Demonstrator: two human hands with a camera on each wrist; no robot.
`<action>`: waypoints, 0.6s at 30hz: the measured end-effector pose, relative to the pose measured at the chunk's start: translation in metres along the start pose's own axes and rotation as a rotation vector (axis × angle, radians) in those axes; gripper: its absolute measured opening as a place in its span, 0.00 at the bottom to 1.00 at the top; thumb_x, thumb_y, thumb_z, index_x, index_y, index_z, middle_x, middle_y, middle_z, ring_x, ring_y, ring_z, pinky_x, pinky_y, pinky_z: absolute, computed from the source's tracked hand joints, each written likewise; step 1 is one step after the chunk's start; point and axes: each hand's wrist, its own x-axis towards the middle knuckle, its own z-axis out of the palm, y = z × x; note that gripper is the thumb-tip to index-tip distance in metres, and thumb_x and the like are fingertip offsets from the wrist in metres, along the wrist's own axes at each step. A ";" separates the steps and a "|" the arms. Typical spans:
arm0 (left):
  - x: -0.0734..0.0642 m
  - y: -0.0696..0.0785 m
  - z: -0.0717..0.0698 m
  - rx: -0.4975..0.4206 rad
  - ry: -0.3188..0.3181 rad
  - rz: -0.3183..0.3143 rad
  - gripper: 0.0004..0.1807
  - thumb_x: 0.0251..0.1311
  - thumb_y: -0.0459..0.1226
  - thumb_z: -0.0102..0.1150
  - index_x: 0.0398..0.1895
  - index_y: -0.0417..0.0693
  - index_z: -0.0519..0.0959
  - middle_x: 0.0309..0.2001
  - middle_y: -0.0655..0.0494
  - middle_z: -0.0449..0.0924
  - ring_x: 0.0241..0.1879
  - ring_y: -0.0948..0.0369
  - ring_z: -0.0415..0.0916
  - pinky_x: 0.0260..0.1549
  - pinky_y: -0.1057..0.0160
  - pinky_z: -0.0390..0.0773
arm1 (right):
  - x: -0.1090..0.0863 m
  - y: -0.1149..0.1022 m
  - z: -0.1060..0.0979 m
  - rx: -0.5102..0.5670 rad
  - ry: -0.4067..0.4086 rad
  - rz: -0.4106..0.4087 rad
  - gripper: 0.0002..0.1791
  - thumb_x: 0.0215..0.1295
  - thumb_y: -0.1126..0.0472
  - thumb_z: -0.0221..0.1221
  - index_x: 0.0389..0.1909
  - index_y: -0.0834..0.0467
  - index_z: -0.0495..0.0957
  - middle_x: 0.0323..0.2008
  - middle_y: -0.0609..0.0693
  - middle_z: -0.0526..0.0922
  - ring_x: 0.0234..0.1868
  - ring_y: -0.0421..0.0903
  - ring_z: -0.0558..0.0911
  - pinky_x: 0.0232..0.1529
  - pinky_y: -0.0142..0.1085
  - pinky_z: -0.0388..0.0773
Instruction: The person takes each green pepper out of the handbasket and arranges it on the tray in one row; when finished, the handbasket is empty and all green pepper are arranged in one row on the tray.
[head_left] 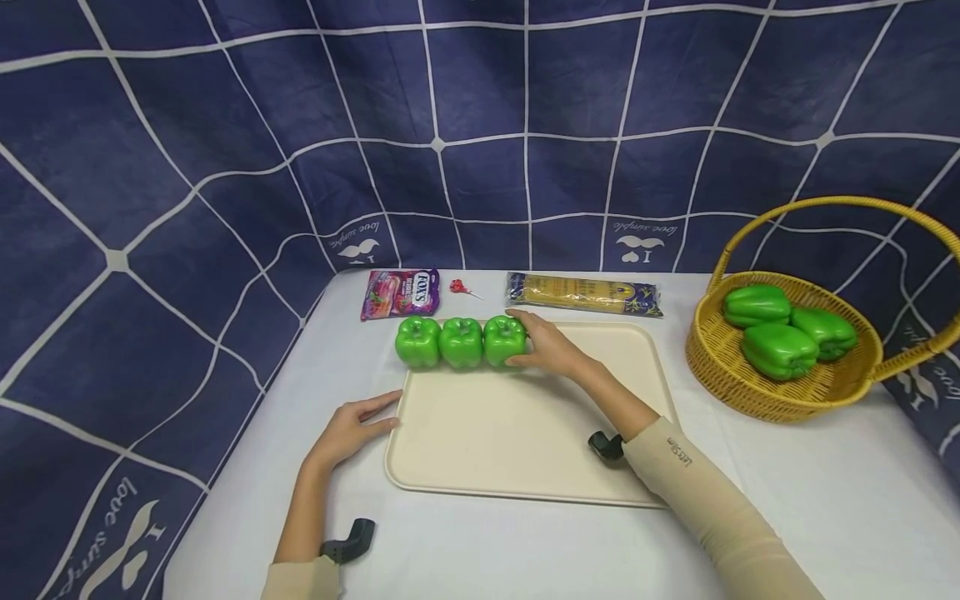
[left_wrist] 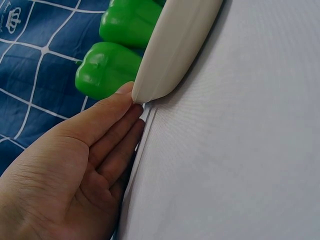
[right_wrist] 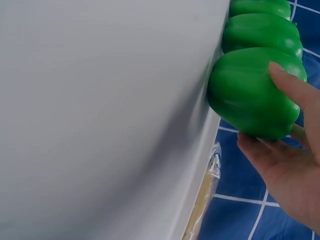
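Three green bell peppers stand side by side along the far left edge of a cream tray [head_left: 517, 433]: a left one [head_left: 417, 342], a middle one [head_left: 461, 342] and a right one [head_left: 504, 340]. My right hand [head_left: 553, 346] holds the right pepper, thumb on its near side and fingers round its far side. In the right wrist view this pepper [right_wrist: 250, 92] sits against its neighbour. My left hand [head_left: 348, 429] is at the tray's left edge. Its fairly straight fingers and thumb touch the rim [left_wrist: 165, 55] in the left wrist view.
A yellow wicker basket [head_left: 750, 400] with a tall handle stands at the right, holding three more green peppers [head_left: 780, 350]. Behind the tray lie a purple candy bag [head_left: 401, 293], a red lollipop [head_left: 459, 286] and a pasta pack [head_left: 585, 293]. Blue checked cloth [head_left: 480, 108] hangs behind.
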 end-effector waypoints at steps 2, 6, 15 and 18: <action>0.000 0.000 0.001 0.000 0.000 0.000 0.28 0.50 0.52 0.64 0.57 0.58 0.76 0.57 0.61 0.73 0.62 0.54 0.64 0.60 0.48 0.62 | -0.001 0.001 0.000 -0.004 0.003 0.005 0.50 0.47 0.53 0.71 0.68 0.60 0.54 0.62 0.61 0.65 0.61 0.58 0.66 0.62 0.51 0.62; 0.001 0.000 0.002 0.008 0.002 -0.006 0.28 0.50 0.53 0.64 0.56 0.60 0.76 0.56 0.62 0.73 0.61 0.55 0.65 0.60 0.49 0.62 | -0.005 0.003 -0.002 0.022 0.003 0.005 0.51 0.46 0.53 0.71 0.68 0.60 0.53 0.64 0.60 0.63 0.62 0.56 0.66 0.63 0.50 0.61; 0.001 0.003 0.003 0.013 0.008 -0.001 0.29 0.50 0.53 0.64 0.57 0.58 0.75 0.57 0.59 0.73 0.61 0.53 0.64 0.60 0.48 0.63 | -0.042 0.014 -0.029 0.006 0.023 0.029 0.49 0.49 0.51 0.69 0.69 0.56 0.53 0.64 0.58 0.62 0.60 0.58 0.67 0.59 0.53 0.65; 0.000 0.003 0.002 0.018 0.010 0.004 0.29 0.50 0.53 0.64 0.57 0.58 0.75 0.57 0.59 0.73 0.61 0.52 0.64 0.60 0.47 0.63 | -0.061 0.022 -0.045 -0.012 0.049 0.047 0.48 0.50 0.51 0.69 0.69 0.55 0.54 0.64 0.58 0.62 0.60 0.58 0.67 0.59 0.54 0.65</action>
